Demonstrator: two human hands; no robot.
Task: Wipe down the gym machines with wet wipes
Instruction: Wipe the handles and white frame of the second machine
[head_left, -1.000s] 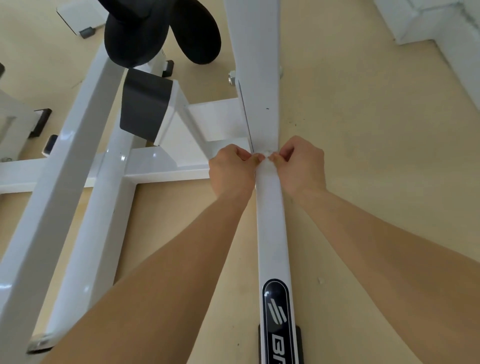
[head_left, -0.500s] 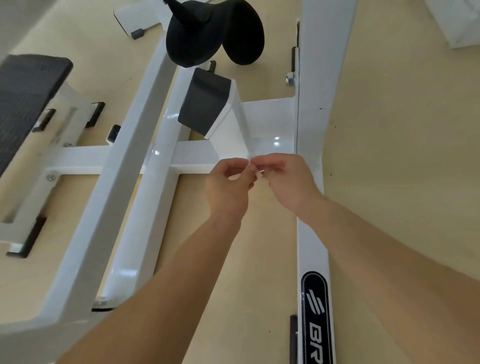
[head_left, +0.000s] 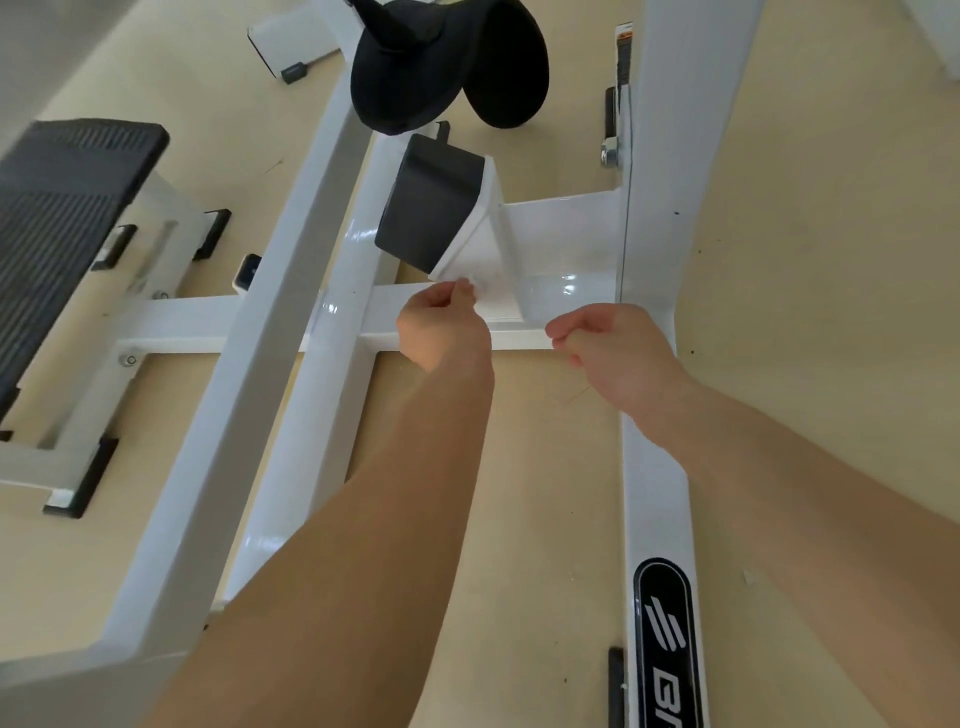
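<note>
White on white makes the wet wipe (head_left: 470, 287) hard to pick out, but a small crumpled piece shows pinched at the fingertips of the left hand (head_left: 444, 330). It is held up against the sloping white brace (head_left: 483, 260) just below the black pad (head_left: 431, 208). A second ago both hands pinched that wipe together on the long base rail (head_left: 657, 499) (the one with the black logo badge). Half a second ago they held it between them above the crossbar (head_left: 566, 288). Now the hands are apart: the right hand (head_left: 615, 351) has let go and hangs over the crossbar's end, fingers loosely curled, holding nothing I can see. My reading is that the rail is finished, the wipe was refolded and passed over, and the left hand is about to rub the brace and crossbar. Whether the wipe already touches the paint I cannot tell.
</note>
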